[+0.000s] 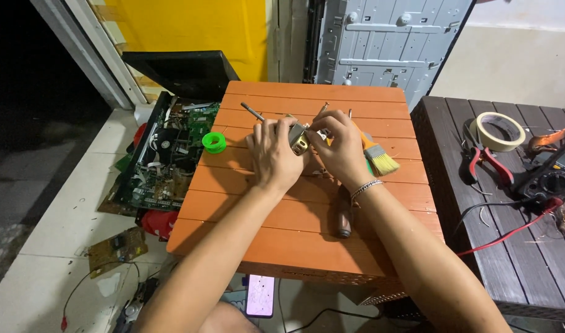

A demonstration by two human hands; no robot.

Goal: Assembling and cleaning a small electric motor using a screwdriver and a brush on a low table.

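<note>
Orange table (282, 216) right under me, slatted top, and both my forearms run up across it from the bottom edge, angling inward so the wrists nearly meet over the middle. To my right sits a dark table (480, 246), and behind it all a grey metal panel (387, 43) leans against the wall. On the floor at my left, an opened chassis with circuit boards (165, 154), a black lid (177, 71) propped behind it.

My left hand (271, 154) lies knuckles up, fingers curled over a small metal part (299, 142), thumb side pressed to it. My right hand (343, 148) comes in from the other side, bracelet (365, 187) on the wrist, fingertips pinched on the same part. So both hands close on it, and it sits between them just above the orange table's centre; how much of it rests on the wood I cannot tell.

Just right of my right hand, a paintbrush (376, 154) with pale bristles lies on the slats. Under my right wrist a screwdriver (344, 216) with a dark wooden handle points toward me. Left of my left hand, a green spool (214, 142). On the dark table: tape roll (497, 131), red-handled pliers (487, 161), a multimeter (557, 172) with its red lead (510, 234).
</note>
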